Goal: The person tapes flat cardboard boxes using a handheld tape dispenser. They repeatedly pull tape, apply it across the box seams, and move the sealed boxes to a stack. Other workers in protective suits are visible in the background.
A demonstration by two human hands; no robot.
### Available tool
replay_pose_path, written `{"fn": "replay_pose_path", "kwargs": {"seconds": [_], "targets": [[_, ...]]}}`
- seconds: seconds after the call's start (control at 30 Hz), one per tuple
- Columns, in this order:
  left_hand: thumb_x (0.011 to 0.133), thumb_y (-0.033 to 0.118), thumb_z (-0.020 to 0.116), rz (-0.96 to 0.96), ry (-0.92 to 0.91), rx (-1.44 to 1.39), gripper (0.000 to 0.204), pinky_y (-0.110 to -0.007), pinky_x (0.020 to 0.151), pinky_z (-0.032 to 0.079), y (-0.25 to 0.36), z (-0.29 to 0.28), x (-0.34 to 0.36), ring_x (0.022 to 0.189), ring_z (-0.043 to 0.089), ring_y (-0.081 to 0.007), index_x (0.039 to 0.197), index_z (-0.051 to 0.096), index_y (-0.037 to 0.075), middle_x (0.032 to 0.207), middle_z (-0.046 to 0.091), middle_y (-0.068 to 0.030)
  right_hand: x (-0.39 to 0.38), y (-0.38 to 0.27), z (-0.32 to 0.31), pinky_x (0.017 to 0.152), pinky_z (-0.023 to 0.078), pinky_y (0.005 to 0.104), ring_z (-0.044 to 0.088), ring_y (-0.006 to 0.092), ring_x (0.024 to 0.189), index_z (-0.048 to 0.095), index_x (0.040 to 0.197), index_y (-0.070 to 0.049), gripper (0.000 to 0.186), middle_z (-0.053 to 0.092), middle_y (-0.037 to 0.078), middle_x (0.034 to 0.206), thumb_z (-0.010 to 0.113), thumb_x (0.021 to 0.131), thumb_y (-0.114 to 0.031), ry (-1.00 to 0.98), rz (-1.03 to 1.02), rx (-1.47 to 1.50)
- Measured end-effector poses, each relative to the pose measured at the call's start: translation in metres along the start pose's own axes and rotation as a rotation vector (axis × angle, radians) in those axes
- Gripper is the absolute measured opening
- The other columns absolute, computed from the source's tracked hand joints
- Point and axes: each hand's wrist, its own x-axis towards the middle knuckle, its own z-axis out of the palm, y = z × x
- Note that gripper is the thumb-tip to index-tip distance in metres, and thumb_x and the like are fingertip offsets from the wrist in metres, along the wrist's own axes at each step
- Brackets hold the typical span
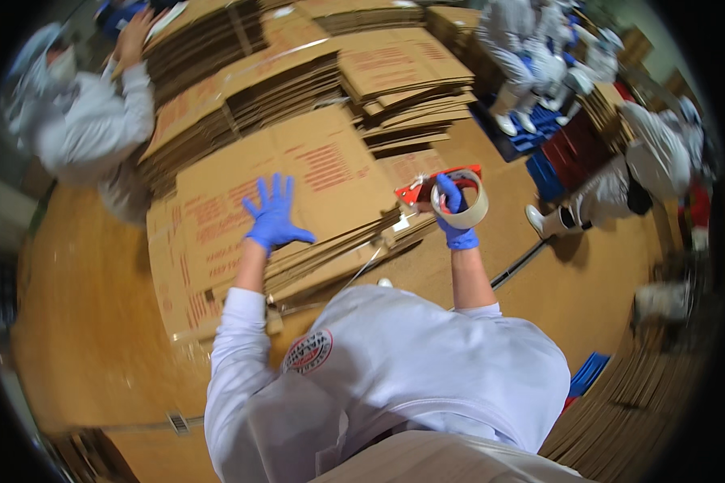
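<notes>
My left hand (274,216), in a blue glove, is spread flat with fingers apart over the top sheet of a stack of flattened cardboard boxes (314,173). My right hand (453,211), also blue-gloved, grips a red tape dispenser (435,187) with a roll of clear tape (464,201), held just past the right edge of that stack. Both white sleeves rise from the lower edge.
More stacks of flat cartons (395,72) fill the back. A person in white (80,121) leans on a stack at the left. Other people in white (532,56) stand at the right by blue crates (544,173). More cardboard (644,402) lies at lower right on the brown floor.
</notes>
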Motion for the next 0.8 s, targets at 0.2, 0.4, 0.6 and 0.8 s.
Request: {"fn": "replay_pose_path", "kwargs": {"seconds": [0.2, 0.4, 0.6, 0.8], "targets": [[0.041, 0.068, 0.064, -0.056, 0.179, -0.036, 0.125, -0.068, 0.088, -0.004, 0.019, 0.016, -0.032, 0.127, -0.002, -0.0398, 0.132, 0.013, -0.001, 0.138, 0.008, -0.0188, 0.12, -0.112, 0.047, 0.073, 0.044, 0.0285, 0.055, 0.0223, 0.083, 0.055, 0.093, -0.003, 0.027, 0.056, 0.011, 0.091, 0.06, 0.067, -0.007, -0.212, -0.041, 0.28], [0.047, 0.076, 0.051, -0.073, 0.158, 0.108, 0.123, -0.068, 0.089, -0.001, 0.041, 0.01, -0.042, 0.128, 0.002, -0.0361, 0.13, 0.014, -0.006, 0.138, 0.011, -0.0185, 0.133, -0.101, 0.178, 0.074, 0.046, 0.0264, 0.056, 0.0145, 0.081, 0.057, 0.09, 0.0, 0.015, 0.058, 0.007, 0.088, 0.05, 0.079, -0.007, -0.332, 0.738, 1.409], [0.051, 0.077, 0.048, -0.082, 0.208, 0.098, 0.117, -0.068, 0.089, 0.002, 0.043, 0.009, -0.04, 0.127, 0.007, -0.0349, 0.129, 0.018, -0.005, 0.137, 0.015, -0.0176, 0.119, -0.066, 0.217, 0.061, 0.046, 0.0252, 0.055, 0.0111, 0.069, 0.056, 0.082, -0.006, 0.012, 0.058, 0.004, 0.076, 0.046, 0.081, -0.012, -0.51, 0.819, 1.15], [0.051, 0.075, 0.05, -0.121, 0.197, 0.104, 0.114, -0.069, 0.088, 0.004, 0.044, 0.008, -0.044, 0.128, 0.006, -0.0342, 0.13, 0.021, -0.003, 0.137, 0.017, -0.0158, 0.069, -0.12, 0.106, 0.066, 0.046, 0.0242, 0.055, 0.0111, 0.072, 0.056, 0.081, -0.004, 0.007, 0.059, 0.004, 0.079, 0.053, 0.075, -0.006, -0.579, 0.861, 1.102]]}}
